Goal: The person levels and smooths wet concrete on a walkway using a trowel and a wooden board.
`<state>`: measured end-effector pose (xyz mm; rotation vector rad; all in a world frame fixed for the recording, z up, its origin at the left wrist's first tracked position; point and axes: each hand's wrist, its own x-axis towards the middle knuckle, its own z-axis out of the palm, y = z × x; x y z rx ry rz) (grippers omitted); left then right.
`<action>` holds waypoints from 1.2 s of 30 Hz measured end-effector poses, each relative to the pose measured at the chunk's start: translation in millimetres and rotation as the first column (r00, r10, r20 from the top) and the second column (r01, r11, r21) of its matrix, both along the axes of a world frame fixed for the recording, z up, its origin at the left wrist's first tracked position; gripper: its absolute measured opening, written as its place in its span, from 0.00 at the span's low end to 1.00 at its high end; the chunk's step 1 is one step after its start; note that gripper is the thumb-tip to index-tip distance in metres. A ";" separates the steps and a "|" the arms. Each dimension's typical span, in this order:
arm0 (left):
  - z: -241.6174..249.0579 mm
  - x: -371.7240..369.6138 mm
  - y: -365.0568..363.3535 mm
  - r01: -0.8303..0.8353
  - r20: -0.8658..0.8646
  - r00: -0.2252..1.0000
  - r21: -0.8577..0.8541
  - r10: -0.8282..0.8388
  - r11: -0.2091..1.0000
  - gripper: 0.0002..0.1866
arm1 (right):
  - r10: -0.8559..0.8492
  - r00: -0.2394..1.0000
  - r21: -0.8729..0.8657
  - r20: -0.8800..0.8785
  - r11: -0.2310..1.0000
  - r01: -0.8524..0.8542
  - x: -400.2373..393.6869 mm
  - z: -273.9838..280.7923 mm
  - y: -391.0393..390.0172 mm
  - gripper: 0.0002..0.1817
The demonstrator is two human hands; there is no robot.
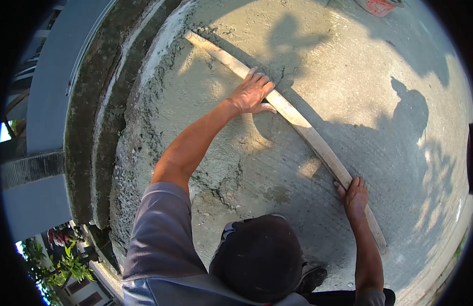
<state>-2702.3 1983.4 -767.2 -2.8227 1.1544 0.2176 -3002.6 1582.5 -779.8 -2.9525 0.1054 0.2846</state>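
A long, pale wooden board lies slantwise on wet grey concrete, from upper left to lower right. My left hand grips its upper half, with fingers bent over the far edge and the thumb on the near side. Toward the board's lower end, my right hand is closed around it, the thumb on the left edge. Under the board the concrete is partly smooth, with faint streaks. Rougher, crumbly concrete shows near my left forearm.
A reddish bucket, cut off by the frame, stands at the top right. On the left run a dark, mossy kerb and a grey wall. A dark cap and a dark shoe show at the bottom. Shadows cross the concrete.
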 end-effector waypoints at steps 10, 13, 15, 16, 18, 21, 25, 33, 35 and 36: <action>2.3 35.8 0.9 0.001 0.059 0.998 0.002 -0.001 1.000 0.50 | 0.019 0.996 -0.002 0.086 1.000 -0.019 38.7 9.4 12.6 0.29; 2.5 -25.0 -28.3 0.080 0.048 0.996 -0.056 -0.078 0.995 0.42 | 0.003 0.999 0.004 0.043 1.000 -0.003 -29.8 9.2 -22.5 0.29; 5.3 -61.1 -60.1 0.124 -0.002 0.992 -0.112 -0.125 0.986 0.43 | -0.010 1.000 0.008 -0.010 1.000 0.010 -74.7 11.9 -55.8 0.29; 3.6 -76.0 -77.4 0.151 -0.015 0.988 -0.149 -0.154 0.977 0.42 | -0.013 1.000 0.007 -0.022 1.000 0.013 -96.9 12.3 -74.6 0.29; -4.2 -99.9 -112.8 0.238 0.012 0.970 -0.270 -0.244 0.933 0.40 | -0.050 0.997 0.023 -0.060 0.998 0.051 -136.7 13.7 -107.9 0.29; -11.7 -139.0 -176.1 0.370 0.100 0.928 -0.356 -0.359 0.858 0.38 | -0.151 0.979 0.038 -0.136 0.987 0.158 -198.6 21.2 -155.0 0.30; -14.6 -161.6 -241.3 0.441 0.101 0.892 -0.411 -0.441 0.798 0.38 | -0.254 0.958 0.053 -0.131 0.964 0.262 -247.0 27.1 -195.2 0.30; 0.3 -71.6 -217.2 0.340 0.016 0.934 -0.341 -0.356 0.877 0.43 | -0.248 0.968 0.018 -0.037 0.969 0.248 -160.3 12.4 -162.5 0.31; 6.7 -38.9 -191.1 0.277 0.011 0.958 -0.287 -0.286 0.917 0.47 | -0.219 0.976 0.003 -0.013 0.976 0.219 -118.4 8.9 -136.1 0.31; 7.9 -20.3 -176.3 0.257 0.013 0.965 -0.246 -0.262 0.935 0.48 | -0.209 0.978 -0.004 0.009 0.978 0.209 -93.6 7.1 -123.8 0.32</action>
